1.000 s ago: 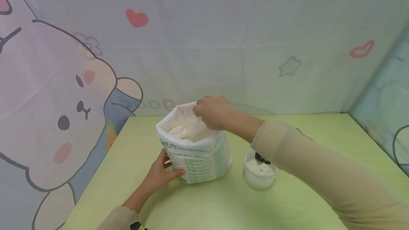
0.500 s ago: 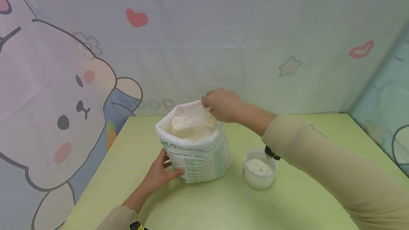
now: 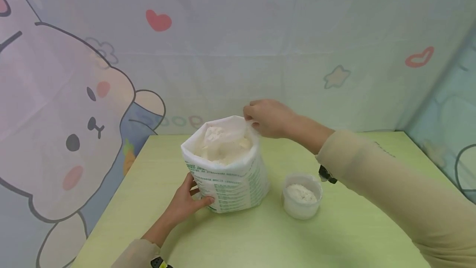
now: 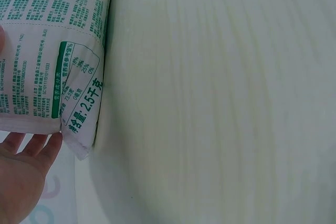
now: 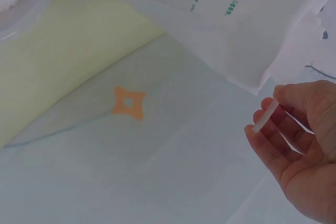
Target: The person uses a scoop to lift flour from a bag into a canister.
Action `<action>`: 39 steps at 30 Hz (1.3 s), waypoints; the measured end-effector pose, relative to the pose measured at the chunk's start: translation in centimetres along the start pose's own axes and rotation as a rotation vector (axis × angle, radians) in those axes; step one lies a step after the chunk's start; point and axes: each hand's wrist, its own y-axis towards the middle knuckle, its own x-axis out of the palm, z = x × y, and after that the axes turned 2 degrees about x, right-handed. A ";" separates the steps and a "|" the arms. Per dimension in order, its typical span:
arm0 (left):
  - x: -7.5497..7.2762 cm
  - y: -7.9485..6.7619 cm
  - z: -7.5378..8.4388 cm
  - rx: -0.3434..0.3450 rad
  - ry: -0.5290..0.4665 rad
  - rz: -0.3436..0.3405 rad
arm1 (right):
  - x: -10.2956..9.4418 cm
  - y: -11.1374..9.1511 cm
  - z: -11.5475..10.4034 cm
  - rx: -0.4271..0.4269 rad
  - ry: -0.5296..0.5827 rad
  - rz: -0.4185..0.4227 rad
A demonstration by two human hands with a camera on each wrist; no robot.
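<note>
A white flour bag (image 3: 230,191) with green print stands with its mouth open, a heap of flour inside. My left hand (image 3: 186,199) holds its lower left side, thumb across the front; the left wrist view shows several fingers (image 4: 44,150) at the bag's edge. Over the far right rim, my right hand (image 3: 271,119) pinches the thin white handle (image 5: 266,117) of a scoop. The scoop's translucent bowl (image 3: 232,135) is inside the bag mouth, flour heaped at its left end. To the bag's right sits a small translucent tub (image 3: 302,210) of flour (image 3: 300,192).
Bag and tub stand on a pale green table (image 3: 349,235). Behind it hangs a printed cloth (image 3: 241,73) with hearts and a cartoon rabbit. A thin dark cable-like line (image 3: 458,173) runs along the far right.
My right hand has moved up and to the right, raising the flour-loaded scoop from deeper inside the bag towards its rim. My left hand and the tub stay in place.
</note>
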 end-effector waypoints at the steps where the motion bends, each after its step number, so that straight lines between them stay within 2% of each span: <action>1: 0.0 0.0 0.0 0.002 0.003 0.001 | 0.0 -0.1 0.1 0.000 0.001 0.002; 4: 0.0 0.0 0.1 0.015 0.014 0.002 | 0.0 -0.3 0.3 -0.003 0.005 0.007; 18: 0.0 0.1 -0.2 -0.008 -0.005 -0.002 | -0.5 -1.3 1.4 -0.002 0.013 0.024; 24: -0.1 0.0 0.3 -0.003 -0.013 -0.005 | -0.7 -1.5 1.9 0.003 0.018 0.045; 28: -0.1 0.1 -0.2 -0.009 -0.023 -0.010 | -0.9 -1.9 2.4 0.026 0.010 0.049; 39: 0.0 0.0 0.0 -0.031 -0.040 -0.011 | -1.2 -3.8 4.8 0.096 0.006 0.041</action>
